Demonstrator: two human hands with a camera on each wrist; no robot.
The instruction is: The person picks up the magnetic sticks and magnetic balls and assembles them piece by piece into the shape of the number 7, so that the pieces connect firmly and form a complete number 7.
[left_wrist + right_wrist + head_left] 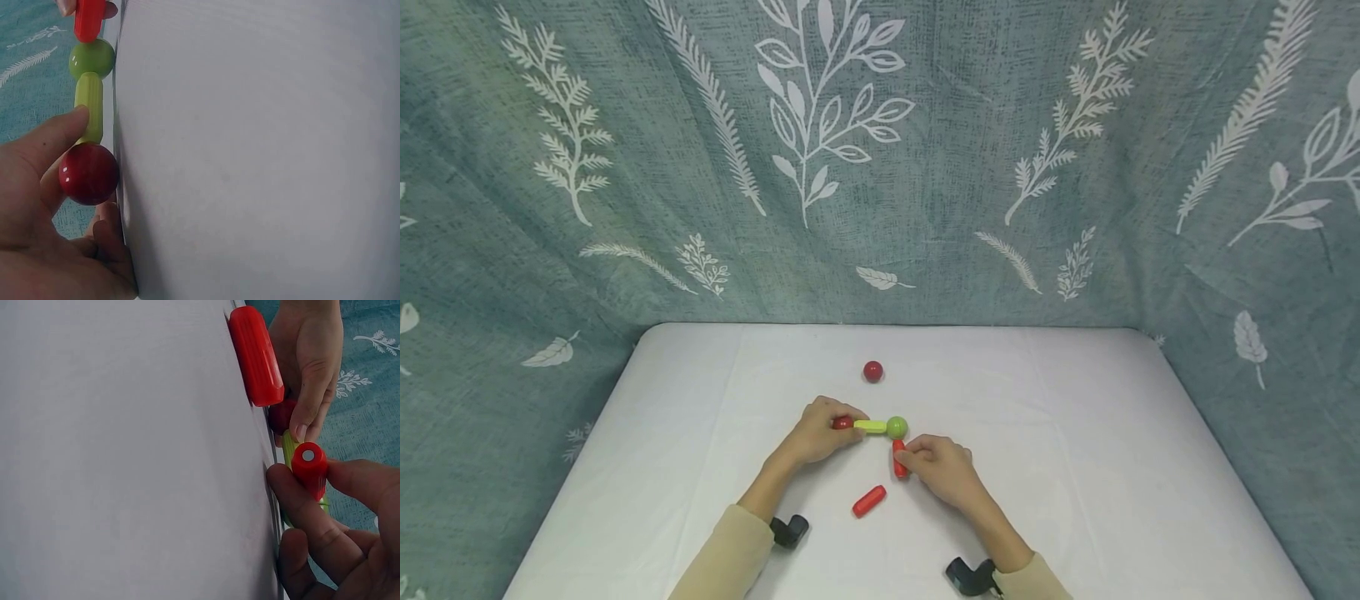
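Low over the white table, my left hand (818, 432) pinches a yellow-green rod (872, 427), its thumb on the rod's side. At the near end of this rod sits a dark red ball (90, 175), beside the palm. A green ball (897, 427) joins the rod's other end. Between thumb and fingers, my right hand (946, 472) pinches a red rod (309, 467) with a round silvery spot on its end face. The far end of that red rod meets the green ball in the left wrist view.
A second red rod (869, 501) lies on the table (1075, 433) between the forearms. Farther back rests another dark red ball (872, 372). A leaf-patterned curtain (925, 167) hangs behind the table. Black wrist devices (790, 531) sit at both forearms.
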